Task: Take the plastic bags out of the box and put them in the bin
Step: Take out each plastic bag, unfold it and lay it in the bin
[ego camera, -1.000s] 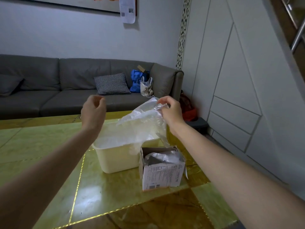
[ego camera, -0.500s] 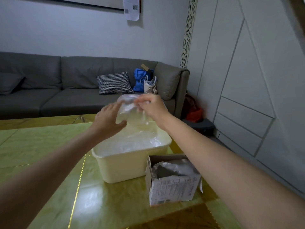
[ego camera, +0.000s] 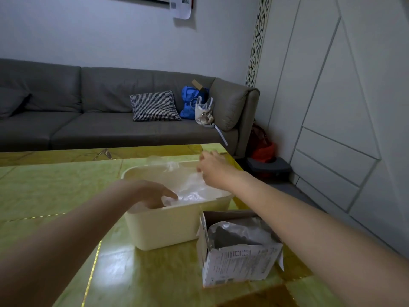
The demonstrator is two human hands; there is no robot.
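Head view is showing the left hand [ego camera: 152, 193] pressing clear crinkled plastic bags [ego camera: 190, 187] into the cream rectangular plastic bin [ego camera: 168, 227], fingers extended together; right hand [ego camera: 212, 169] is hovering above, finger state unclear.

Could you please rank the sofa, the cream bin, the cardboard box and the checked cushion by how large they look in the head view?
1. sofa
2. cream bin
3. cardboard box
4. checked cushion

The box sits nearer the camera than the bin, so their order is unsure.
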